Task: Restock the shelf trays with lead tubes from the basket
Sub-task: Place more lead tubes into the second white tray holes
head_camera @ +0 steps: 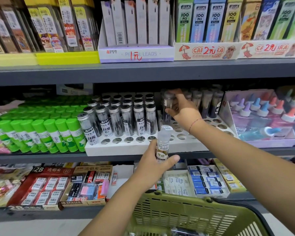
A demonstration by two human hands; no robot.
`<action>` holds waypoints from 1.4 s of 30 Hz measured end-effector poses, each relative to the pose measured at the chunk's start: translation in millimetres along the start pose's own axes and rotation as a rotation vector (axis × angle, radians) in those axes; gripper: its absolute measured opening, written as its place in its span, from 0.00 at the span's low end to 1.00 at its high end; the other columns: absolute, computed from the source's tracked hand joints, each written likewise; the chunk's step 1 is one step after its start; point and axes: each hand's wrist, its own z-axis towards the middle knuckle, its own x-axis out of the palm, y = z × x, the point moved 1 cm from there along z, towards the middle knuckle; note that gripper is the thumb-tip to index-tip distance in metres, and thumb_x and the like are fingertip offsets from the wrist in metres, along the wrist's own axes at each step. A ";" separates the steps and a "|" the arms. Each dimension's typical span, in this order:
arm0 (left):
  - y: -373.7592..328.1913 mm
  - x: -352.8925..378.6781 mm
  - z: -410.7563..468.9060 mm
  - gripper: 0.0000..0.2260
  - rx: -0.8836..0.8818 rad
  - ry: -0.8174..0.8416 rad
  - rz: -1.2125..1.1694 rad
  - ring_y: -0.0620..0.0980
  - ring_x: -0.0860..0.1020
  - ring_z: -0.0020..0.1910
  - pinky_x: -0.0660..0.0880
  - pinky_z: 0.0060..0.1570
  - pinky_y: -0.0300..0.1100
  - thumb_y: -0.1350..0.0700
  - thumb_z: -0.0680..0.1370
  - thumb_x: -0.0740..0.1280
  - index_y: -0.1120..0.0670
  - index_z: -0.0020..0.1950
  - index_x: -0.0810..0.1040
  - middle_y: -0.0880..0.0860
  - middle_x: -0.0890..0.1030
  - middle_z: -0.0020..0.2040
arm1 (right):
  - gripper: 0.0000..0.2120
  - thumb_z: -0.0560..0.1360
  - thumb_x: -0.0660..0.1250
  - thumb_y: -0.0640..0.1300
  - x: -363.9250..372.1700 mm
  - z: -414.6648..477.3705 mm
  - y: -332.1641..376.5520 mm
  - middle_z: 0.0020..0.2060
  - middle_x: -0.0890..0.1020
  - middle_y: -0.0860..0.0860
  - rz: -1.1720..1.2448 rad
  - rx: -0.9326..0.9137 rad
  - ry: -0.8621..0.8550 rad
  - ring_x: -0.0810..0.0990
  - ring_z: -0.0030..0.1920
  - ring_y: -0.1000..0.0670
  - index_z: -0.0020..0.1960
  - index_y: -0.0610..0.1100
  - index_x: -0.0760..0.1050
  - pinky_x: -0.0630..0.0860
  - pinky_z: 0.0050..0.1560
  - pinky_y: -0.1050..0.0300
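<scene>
My left hand (154, 165) grips a clear lead tube (163, 143) upright, just in front of the white shelf tray (126, 148). That tray holds several black-capped tubes (126, 116) in its back rows, and its front holes are empty. My right hand (182, 109) reaches over the neighbouring white tray (216, 124) and holds a dark clear tube (169, 103) near the tray's back left, beside several tubes standing at the rear. The green basket (186, 215) hangs below my arms, with tubes dimly visible in its bottom.
Green glue sticks (46, 132) fill the shelf to the left of the trays. A box of coloured-cap bottles (266, 116) stands to the right. Pencil-lead boxes (136, 53) line the shelf above, and eraser boxes (66, 184) lie on the shelf below.
</scene>
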 end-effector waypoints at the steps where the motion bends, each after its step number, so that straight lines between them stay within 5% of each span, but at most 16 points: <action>1: 0.1 -0.4 0.2 0.15 -0.001 0.002 0.002 0.38 0.78 0.49 0.70 0.46 0.34 0.44 0.73 0.72 0.36 0.54 0.68 0.41 0.80 0.48 | 0.25 0.74 0.68 0.45 0.5 0.7 -0.4 0.42 0.79 0.45 -0.010 -0.010 0.008 0.79 0.44 0.43 0.69 0.50 0.63 0.77 0.50 0.47; 8: 0.4 0.4 -0.1 0.15 -0.022 -0.005 -0.008 0.35 0.78 0.49 0.70 0.46 0.33 0.44 0.73 0.72 0.35 0.53 0.68 0.39 0.80 0.48 | 0.20 0.76 0.66 0.49 -1.2 -3.3 1.2 0.46 0.77 0.51 0.023 0.020 0.062 0.78 0.49 0.46 0.67 0.51 0.68 0.75 0.54 0.52; 11: -4.6 0.5 -1.7 0.15 -0.034 0.001 -0.028 0.23 0.73 0.46 0.66 0.43 0.25 0.46 0.74 0.72 0.34 0.53 0.68 0.30 0.77 0.47 | 0.23 0.77 0.64 0.53 -9.3 -9.4 7.6 0.56 0.75 0.47 -0.043 0.027 0.111 0.75 0.55 0.45 0.70 0.51 0.64 0.72 0.55 0.54; 13: -7.1 0.8 -1.2 0.16 -0.041 -0.025 -0.035 0.25 0.74 0.48 0.67 0.43 0.26 0.45 0.73 0.72 0.35 0.54 0.68 0.30 0.76 0.49 | 0.24 0.76 0.64 0.54 -19.0 -24.4 14.4 0.61 0.71 0.45 -0.012 0.009 0.049 0.73 0.58 0.44 0.70 0.51 0.63 0.71 0.56 0.53; 18: -13.4 3.4 2.8 0.26 -0.068 -0.227 -0.041 0.42 0.77 0.51 0.72 0.44 0.38 0.43 0.67 0.76 0.46 0.61 0.70 0.40 0.78 0.52 | 0.17 0.72 0.68 0.54 -35.8 -86.2 39.1 0.45 0.79 0.46 0.531 0.023 0.018 0.79 0.44 0.48 0.55 0.47 0.68 0.76 0.45 0.57; 25: -28.6 14.3 0.0 0.39 -0.120 -0.244 0.083 0.49 0.74 0.54 0.72 0.42 0.43 0.39 0.64 0.77 0.50 0.69 0.63 0.47 0.74 0.58 | 0.17 0.67 0.76 0.47 -34.4 -104.2 43.3 0.37 0.80 0.50 0.552 0.051 0.117 0.74 0.35 0.60 0.51 0.46 0.73 0.73 0.40 0.69; 28: -29.5 12.9 -2.8 0.28 -0.060 -0.190 0.098 0.48 0.74 0.54 0.70 0.42 0.41 0.40 0.69 0.74 0.49 0.61 0.66 0.46 0.75 0.54 | 0.13 0.69 0.74 0.43 -41.0 -98.1 34.4 0.35 0.81 0.55 0.499 0.047 0.145 0.75 0.35 0.60 0.51 0.47 0.75 0.75 0.42 0.67; 30: -31.4 11.2 -4.2 0.22 -0.018 -0.172 0.116 0.43 0.71 0.57 0.67 0.45 0.39 0.40 0.76 0.65 0.50 0.64 0.65 0.40 0.72 0.57 | 0.14 0.69 0.74 0.44 -52.4 -89.3 24.7 0.39 0.81 0.53 0.483 0.059 0.094 0.78 0.38 0.56 0.51 0.49 0.75 0.78 0.44 0.64; 34: -27.6 12.6 1.9 0.33 -0.028 -0.163 0.109 0.44 0.68 0.66 0.66 0.65 0.44 0.33 0.76 0.54 0.50 0.75 0.58 0.44 0.69 0.68 | 0.17 0.69 0.74 0.43 -80.8 -62.0 4.6 0.41 0.78 0.53 0.477 0.117 -0.248 0.76 0.39 0.56 0.53 0.47 0.70 0.76 0.44 0.64; 38: -20.9 18.6 5.4 0.30 -0.102 -0.095 0.057 0.46 0.77 0.40 0.75 0.48 0.47 0.34 0.77 0.55 0.48 0.75 0.59 0.51 0.83 0.49 | 0.18 0.70 0.73 0.41 -75.4 -36.5 -4.7 0.47 0.79 0.50 0.390 0.108 -0.283 0.79 0.48 0.49 0.56 0.46 0.69 0.73 0.49 0.61; 42: -14.1 19.2 6.8 0.29 -0.103 -0.070 0.026 0.45 0.78 0.48 0.72 0.47 0.40 0.37 0.79 0.55 0.46 0.77 0.56 0.51 0.83 0.45 | 0.21 0.71 0.73 0.43 -57.0 -14.0 -8.3 0.46 0.80 0.46 0.302 0.109 -0.248 0.79 0.46 0.44 0.60 0.42 0.71 0.75 0.50 0.55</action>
